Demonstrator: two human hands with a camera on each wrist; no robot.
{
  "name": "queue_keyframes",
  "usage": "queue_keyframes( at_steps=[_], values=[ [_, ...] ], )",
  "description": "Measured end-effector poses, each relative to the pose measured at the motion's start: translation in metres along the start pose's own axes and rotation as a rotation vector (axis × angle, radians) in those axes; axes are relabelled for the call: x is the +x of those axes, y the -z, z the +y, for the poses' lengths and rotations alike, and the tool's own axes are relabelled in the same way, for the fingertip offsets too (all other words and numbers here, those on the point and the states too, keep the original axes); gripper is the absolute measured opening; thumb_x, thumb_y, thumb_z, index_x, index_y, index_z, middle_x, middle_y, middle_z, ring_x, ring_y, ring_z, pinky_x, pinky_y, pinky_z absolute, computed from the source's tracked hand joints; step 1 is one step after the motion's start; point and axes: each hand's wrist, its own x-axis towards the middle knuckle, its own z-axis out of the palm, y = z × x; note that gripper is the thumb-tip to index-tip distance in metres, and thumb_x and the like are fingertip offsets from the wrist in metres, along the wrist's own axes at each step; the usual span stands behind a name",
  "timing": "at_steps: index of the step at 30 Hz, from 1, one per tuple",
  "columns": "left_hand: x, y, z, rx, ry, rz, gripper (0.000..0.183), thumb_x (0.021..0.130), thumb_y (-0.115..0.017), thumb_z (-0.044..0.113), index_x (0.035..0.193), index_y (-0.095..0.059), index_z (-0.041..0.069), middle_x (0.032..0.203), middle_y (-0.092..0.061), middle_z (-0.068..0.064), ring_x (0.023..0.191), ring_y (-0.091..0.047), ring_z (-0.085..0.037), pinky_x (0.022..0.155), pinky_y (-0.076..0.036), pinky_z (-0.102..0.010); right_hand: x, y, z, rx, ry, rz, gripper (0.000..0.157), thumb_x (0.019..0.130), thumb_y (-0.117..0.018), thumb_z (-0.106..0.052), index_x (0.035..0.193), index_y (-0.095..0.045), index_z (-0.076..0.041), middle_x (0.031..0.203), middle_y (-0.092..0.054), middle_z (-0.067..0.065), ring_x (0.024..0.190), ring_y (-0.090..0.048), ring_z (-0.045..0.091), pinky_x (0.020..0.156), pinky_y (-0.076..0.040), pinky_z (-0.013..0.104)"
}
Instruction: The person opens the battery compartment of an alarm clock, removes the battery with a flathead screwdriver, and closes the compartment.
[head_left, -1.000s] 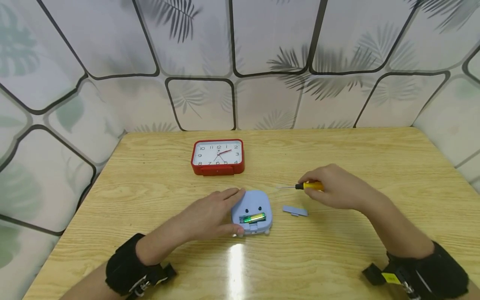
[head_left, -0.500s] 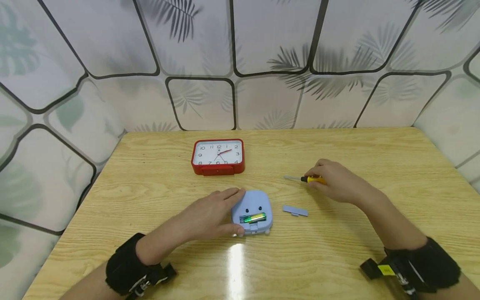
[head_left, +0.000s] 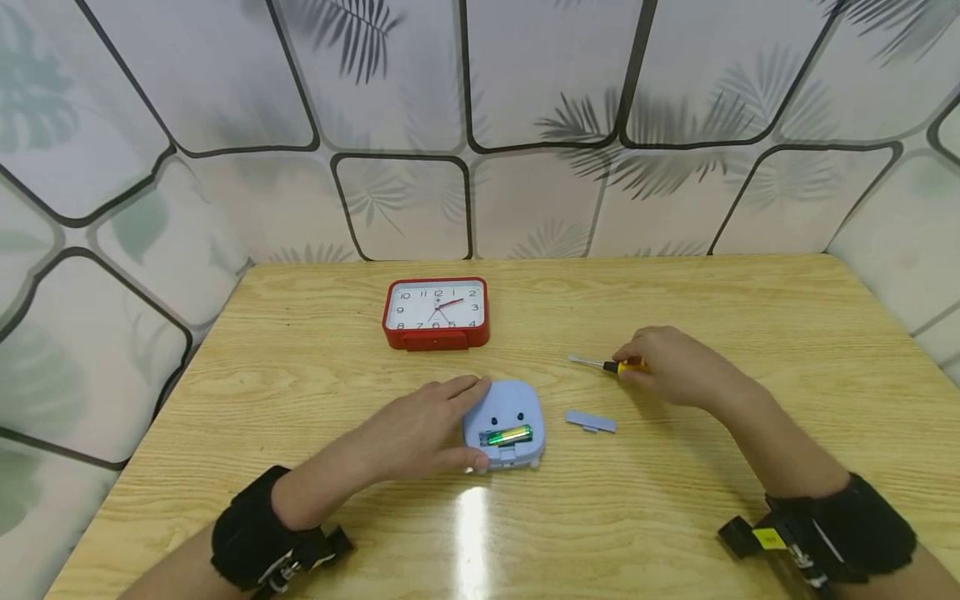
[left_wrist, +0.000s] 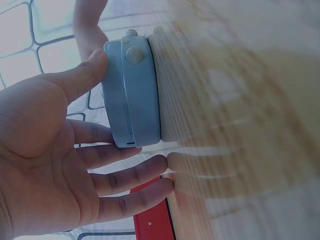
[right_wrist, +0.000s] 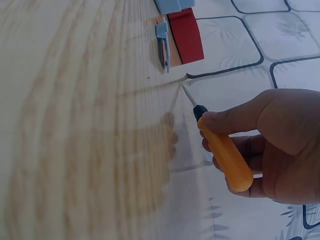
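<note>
Left hand [head_left: 431, 427] clasps a blue battery-powered device [head_left: 510, 398], whose uncovered battery [head_left: 510, 436] could spill if tipped, as right hand [head_left: 678, 367] grips a yellow-handled screwdriver [right_wrist: 229, 159].

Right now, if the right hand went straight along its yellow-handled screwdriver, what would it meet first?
Probably the yellowish wooden tabletop: the screwdriver in the right hand seems to slant down almost onto it, though depth is unclear. Otherwise, the red rectangular clock lies roughly ahead.
</note>
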Motion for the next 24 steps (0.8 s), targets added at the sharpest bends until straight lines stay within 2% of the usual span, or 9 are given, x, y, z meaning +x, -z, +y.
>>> queue_keyframes(
  at_steps=[5,12,24],
  values=[
    [-0.0003,0.0009,0.0004,0.002,0.000,0.001,0.095,0.085,-0.070,0.058,0.155,-0.034,0.005,0.156,-0.042,-0.014,0.134,-0.050,-0.034,0.110,-0.044,-0.048,0.0012,-0.0012,0.0019,0.003,-0.024,-0.027,0.022,0.089,-0.073,-0.008,0.109,-0.075,0.000,0.099,-0.073,0.008,0.088,-0.067,0.022,0.075,-0.056,0.041],
    [-0.0011,0.0021,0.0013,-0.001,0.001,-0.003,0.095,0.085,-0.070,0.059,0.155,-0.034,0.006,0.156,-0.042,-0.013,0.133,-0.051,-0.034,0.109,-0.045,-0.047,0.0042,-0.0050,0.0055,-0.013,-0.008,-0.043,0.010,0.085,-0.076,-0.007,0.095,-0.075,-0.006,0.083,-0.069,-0.003,0.075,-0.059,0.011,0.067,-0.051,0.033],
    [-0.0006,0.0019,0.0011,-0.005,0.005,-0.007,0.095,0.085,-0.070,0.059,0.155,-0.034,0.006,0.156,-0.042,-0.013,0.134,-0.050,-0.034,0.109,-0.044,-0.048,0.0006,-0.0035,0.0005,-0.070,-0.004,-0.016,0.033,0.086,-0.077,-0.012,0.116,-0.070,-0.001,0.090,-0.069,0.003,0.082,-0.064,0.018,0.073,-0.055,0.039]
  ],
)
